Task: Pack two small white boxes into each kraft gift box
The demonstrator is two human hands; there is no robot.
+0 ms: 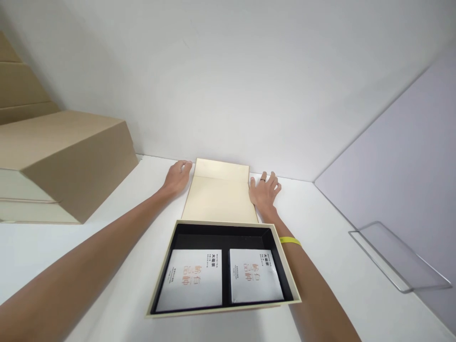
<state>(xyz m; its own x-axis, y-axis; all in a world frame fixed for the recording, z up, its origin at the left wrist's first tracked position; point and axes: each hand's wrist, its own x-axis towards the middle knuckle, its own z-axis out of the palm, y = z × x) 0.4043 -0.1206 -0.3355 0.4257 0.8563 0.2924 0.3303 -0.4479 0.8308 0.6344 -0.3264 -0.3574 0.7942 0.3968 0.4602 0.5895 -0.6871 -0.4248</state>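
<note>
While I look down from my head camera, my left hand (178,176) rests at the far left corner of the opened lid flap (218,192), fingers curled loosely over its edge, and my right hand (265,190) lies flat just beside the flap's right edge, fingers spread, a ring on one. Neither hand pinches anything. That cream flap lies flat on the white table (327,266), its long axis running away from me toward the wall (249,85), directly between my two hands; both sit about equally close to it. Nearer me, hinged to it, the gift box (285,266) lies open, holding two white tea packets (190,280) side by side. Stacked tan boxes (67,161) stand at my left, a clear acrylic stand (399,256) at my right.
</note>
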